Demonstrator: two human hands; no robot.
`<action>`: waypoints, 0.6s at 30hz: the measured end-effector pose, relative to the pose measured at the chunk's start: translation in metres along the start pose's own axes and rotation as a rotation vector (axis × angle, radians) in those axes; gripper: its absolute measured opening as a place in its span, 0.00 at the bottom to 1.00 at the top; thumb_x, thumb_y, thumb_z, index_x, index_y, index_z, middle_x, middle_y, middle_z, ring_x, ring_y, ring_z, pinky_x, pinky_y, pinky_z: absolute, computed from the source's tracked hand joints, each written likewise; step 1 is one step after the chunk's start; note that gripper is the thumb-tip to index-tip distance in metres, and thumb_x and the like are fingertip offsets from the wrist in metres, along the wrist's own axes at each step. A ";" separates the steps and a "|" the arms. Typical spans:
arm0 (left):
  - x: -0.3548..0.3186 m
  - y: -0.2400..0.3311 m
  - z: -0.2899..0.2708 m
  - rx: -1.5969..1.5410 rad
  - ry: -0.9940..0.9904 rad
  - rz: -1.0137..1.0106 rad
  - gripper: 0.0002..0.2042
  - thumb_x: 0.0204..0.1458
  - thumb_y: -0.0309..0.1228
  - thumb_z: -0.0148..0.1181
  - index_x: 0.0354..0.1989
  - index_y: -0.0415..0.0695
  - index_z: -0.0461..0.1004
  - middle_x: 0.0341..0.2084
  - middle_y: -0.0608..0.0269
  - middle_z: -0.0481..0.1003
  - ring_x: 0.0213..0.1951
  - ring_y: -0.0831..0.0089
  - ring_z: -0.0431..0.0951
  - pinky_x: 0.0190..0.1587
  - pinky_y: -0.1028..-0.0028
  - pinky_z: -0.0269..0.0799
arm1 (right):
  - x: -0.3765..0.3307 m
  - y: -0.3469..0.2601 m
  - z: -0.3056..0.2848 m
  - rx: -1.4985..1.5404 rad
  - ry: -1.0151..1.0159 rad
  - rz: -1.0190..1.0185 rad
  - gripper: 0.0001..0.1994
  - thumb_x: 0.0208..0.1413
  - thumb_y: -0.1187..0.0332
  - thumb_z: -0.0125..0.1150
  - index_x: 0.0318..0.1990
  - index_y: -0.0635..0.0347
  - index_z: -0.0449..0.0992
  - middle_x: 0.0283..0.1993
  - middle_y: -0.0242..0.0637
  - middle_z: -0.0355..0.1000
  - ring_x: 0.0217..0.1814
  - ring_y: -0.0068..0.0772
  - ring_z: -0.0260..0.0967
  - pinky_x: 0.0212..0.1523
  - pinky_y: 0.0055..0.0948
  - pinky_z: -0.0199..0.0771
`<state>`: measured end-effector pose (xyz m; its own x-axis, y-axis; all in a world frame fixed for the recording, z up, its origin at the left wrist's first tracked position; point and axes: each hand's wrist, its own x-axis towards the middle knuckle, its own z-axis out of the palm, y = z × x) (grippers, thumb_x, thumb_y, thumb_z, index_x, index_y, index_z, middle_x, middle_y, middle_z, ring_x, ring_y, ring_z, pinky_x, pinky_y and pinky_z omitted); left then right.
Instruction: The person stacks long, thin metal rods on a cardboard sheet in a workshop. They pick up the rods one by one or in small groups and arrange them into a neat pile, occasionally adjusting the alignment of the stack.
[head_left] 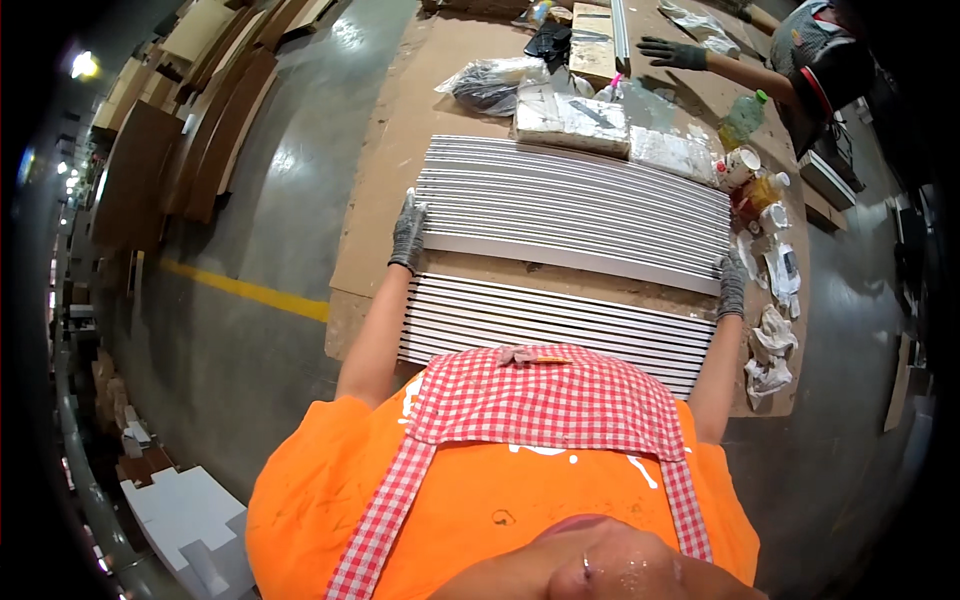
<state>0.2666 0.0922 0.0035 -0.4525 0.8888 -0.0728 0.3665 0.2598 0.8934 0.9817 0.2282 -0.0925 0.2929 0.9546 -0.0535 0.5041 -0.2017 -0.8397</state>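
A wide row of long white strips (575, 205) with dark gaps between them lies across the cardboard-topped table. At its left end is my left hand (408, 232) in a grey knit glove, fingers pressed along the strip ends. My right hand (733, 284), gloved the same way, presses on the opposite end near the front corner. Between them, my two hands hold the row from both sides. Closer to my body lies a second row of white strips (550, 318), with a narrow band of tabletop between the rows. My apron hides part of its front edge.
White-stained blocks (570, 120) and a plastic-bagged bundle (492, 85) sit behind the strips. Bottles (742, 120), a jar of amber liquid (760, 196) and crumpled rags (771, 350) line the right side. Across the table, a co-worker's gloved hand (672, 53) reaches in. Brown panels (225, 130) stand left.
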 end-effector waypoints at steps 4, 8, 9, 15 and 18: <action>0.010 0.003 0.003 0.065 -0.016 -0.022 0.30 0.67 0.43 0.45 0.72 0.39 0.52 0.69 0.54 0.59 0.68 0.64 0.60 0.69 0.71 0.54 | 0.008 0.029 -0.016 -0.099 -0.009 -0.034 0.28 0.57 0.61 0.57 0.65 0.62 0.68 0.70 0.47 0.61 0.74 0.47 0.52 0.72 0.37 0.50; 0.005 -0.028 -0.012 0.185 0.076 0.060 0.28 0.67 0.42 0.44 0.71 0.38 0.54 0.68 0.52 0.61 0.69 0.61 0.60 0.70 0.70 0.53 | -0.018 -0.021 0.026 -0.226 -0.027 -0.010 0.29 0.57 0.60 0.56 0.66 0.61 0.67 0.71 0.47 0.60 0.76 0.46 0.50 0.74 0.38 0.45; 0.004 -0.031 -0.015 0.218 0.081 0.070 0.28 0.67 0.41 0.44 0.71 0.38 0.54 0.68 0.52 0.61 0.68 0.61 0.60 0.70 0.70 0.53 | -0.022 -0.034 0.028 -0.276 -0.006 -0.014 0.29 0.57 0.60 0.56 0.66 0.61 0.67 0.71 0.47 0.59 0.76 0.46 0.50 0.74 0.38 0.45; 0.024 -0.020 -0.012 -0.080 -0.072 0.071 0.25 0.63 0.35 0.52 0.67 0.38 0.62 0.65 0.54 0.66 0.65 0.67 0.66 0.66 0.71 0.60 | -0.018 -0.015 0.001 -0.214 0.046 -0.107 0.33 0.55 0.60 0.60 0.66 0.67 0.63 0.68 0.57 0.61 0.72 0.51 0.55 0.73 0.39 0.49; 0.023 -0.019 -0.015 -0.077 0.109 0.173 0.24 0.61 0.28 0.55 0.66 0.40 0.64 0.63 0.57 0.68 0.63 0.70 0.68 0.64 0.70 0.63 | -0.053 -0.069 0.012 -0.367 0.137 -0.152 0.34 0.55 0.60 0.63 0.66 0.71 0.61 0.66 0.58 0.63 0.70 0.52 0.58 0.72 0.39 0.53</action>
<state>0.2371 0.1017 -0.0087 -0.4755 0.8702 0.1292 0.3850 0.0738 0.9199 0.9213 0.1944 -0.0384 0.2861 0.9465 0.1495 0.7987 -0.1493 -0.5829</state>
